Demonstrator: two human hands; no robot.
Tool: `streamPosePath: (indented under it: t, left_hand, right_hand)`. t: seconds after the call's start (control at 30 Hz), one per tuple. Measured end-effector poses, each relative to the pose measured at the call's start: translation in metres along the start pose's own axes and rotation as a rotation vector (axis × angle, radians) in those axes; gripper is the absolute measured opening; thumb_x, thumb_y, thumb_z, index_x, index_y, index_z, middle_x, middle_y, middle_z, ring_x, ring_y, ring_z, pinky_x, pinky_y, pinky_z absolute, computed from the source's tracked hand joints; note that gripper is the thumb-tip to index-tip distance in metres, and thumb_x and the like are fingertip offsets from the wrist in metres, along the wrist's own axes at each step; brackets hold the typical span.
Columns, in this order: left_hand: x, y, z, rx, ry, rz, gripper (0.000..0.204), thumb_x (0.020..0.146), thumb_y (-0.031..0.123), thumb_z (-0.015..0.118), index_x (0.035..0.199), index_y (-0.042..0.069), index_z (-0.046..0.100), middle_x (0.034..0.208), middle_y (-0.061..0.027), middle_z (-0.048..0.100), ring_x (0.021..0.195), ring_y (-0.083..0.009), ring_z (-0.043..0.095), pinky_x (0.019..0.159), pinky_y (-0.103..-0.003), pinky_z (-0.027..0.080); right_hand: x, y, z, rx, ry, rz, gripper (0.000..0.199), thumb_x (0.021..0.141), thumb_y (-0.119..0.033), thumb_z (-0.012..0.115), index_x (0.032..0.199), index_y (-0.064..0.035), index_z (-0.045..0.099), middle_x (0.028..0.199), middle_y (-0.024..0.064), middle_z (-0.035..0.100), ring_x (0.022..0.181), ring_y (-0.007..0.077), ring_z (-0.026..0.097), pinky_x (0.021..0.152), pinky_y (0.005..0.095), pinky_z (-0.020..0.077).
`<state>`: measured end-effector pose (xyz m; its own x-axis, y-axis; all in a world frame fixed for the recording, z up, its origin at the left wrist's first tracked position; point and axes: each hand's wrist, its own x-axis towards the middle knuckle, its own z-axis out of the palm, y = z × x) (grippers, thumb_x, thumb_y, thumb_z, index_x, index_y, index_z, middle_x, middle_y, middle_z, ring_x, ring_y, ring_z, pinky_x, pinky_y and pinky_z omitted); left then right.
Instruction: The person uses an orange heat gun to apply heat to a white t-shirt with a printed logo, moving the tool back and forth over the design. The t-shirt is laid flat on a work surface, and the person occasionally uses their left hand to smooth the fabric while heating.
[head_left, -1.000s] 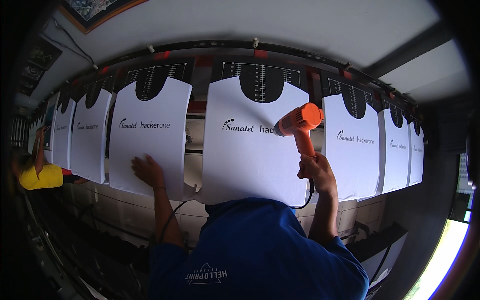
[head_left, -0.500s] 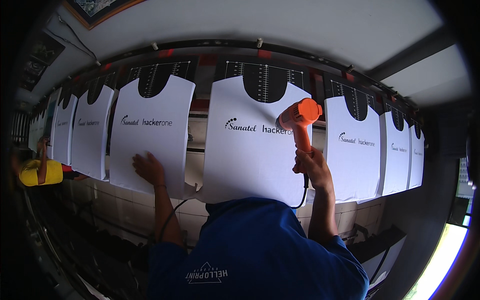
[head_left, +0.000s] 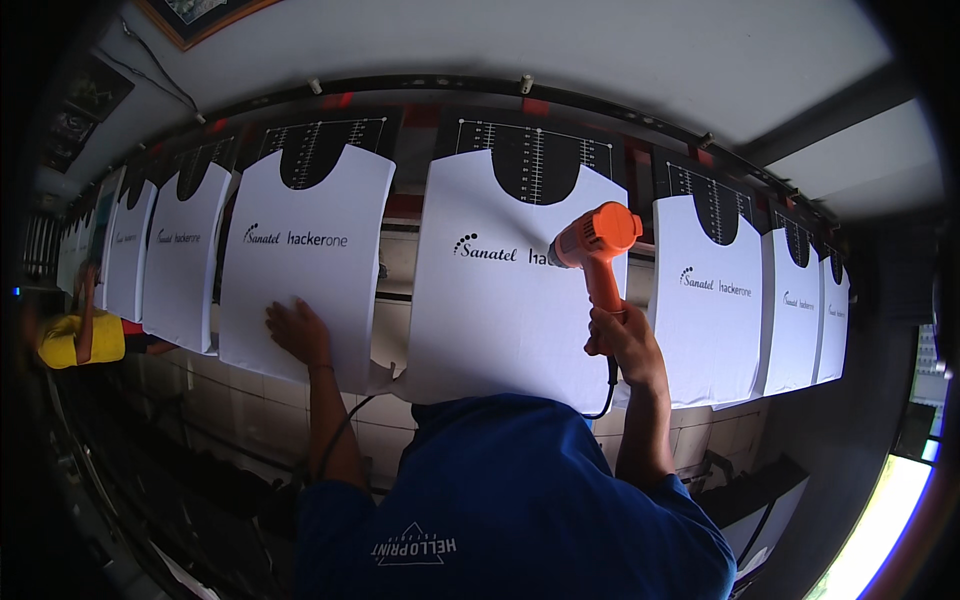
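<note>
An orange heat gun (head_left: 600, 250) is gripped by its handle in my right hand (head_left: 625, 338). Its grey nozzle points left, over the dark print of the white T-shirt (head_left: 500, 330) straight in front of me, and covers part of that print. A black cord runs down from the handle. My left hand (head_left: 300, 332) rests with fingers spread on the lower part of another white T-shirt (head_left: 300, 210) to the left, below its print. Both shirts are stretched over flat black boards (head_left: 535, 150) with white ruler markings, which show at the necklines.
More printed white T-shirts on boards stand in the row, to the right (head_left: 705, 330) and to the left (head_left: 180, 265). A dark rail (head_left: 430, 88) runs behind them. At the far left is a person in a yellow top (head_left: 62, 342). A cord (head_left: 345, 425) passes by my left forearm.
The heat gun has shifted very slightly left and down over the print, covering more of its right-hand part. My left hand stays on the left shirt.
</note>
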<state>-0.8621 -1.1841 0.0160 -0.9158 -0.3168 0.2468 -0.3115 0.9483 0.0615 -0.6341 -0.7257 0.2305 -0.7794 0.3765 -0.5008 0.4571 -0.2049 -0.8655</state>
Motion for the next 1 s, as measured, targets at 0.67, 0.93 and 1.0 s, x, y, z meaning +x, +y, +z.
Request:
streamPosePath:
  t: [0.67, 0.93, 1.0]
  left_hand:
    - [0.001, 0.002, -0.007, 0.016, -0.024, -0.006, 0.067, 0.102, 0.046, 0.035, 0.147, -0.004, 0.033, 0.153, -0.0245, 0.032, 0.14, -0.0451, 0.031, 0.115, -0.054, 0.024]
    - [0.0, 0.005, -0.01, 0.012, -0.019, -0.012, 0.066, 0.102, 0.046, 0.036, 0.146, -0.004, 0.034, 0.152, -0.0246, 0.033, 0.14, -0.0452, 0.031, 0.115, -0.055, 0.024]
    - [0.0, 0.005, -0.011, -0.001, -0.019, -0.015, 0.066, 0.102, 0.045, 0.036, 0.146, -0.004, 0.035, 0.152, -0.0245, 0.033, 0.14, -0.0452, 0.031, 0.115, -0.055, 0.024]
  right_hand:
    - [0.007, 0.001, 0.013, -0.011, -0.055, 0.013, 0.03, 0.094, -0.023, 0.063, 0.105, 0.0044, 0.056, 0.076, 0.0025, 0.057, 0.061, 0.0105, 0.06, 0.06, 0.0252, 0.0533]
    - [0.006, -0.008, 0.015, -0.039, -0.086, 0.037, 0.03, 0.094, -0.022, 0.063, 0.106, 0.0049, 0.057, 0.076, 0.0027, 0.057, 0.062, 0.0105, 0.061, 0.06, 0.0251, 0.0534]
    - [0.011, -0.01, 0.008, -0.039, -0.129, 0.061, 0.03, 0.093, -0.022, 0.062, 0.106, 0.005, 0.057, 0.076, 0.0027, 0.058, 0.062, 0.0105, 0.061, 0.061, 0.0249, 0.0533]
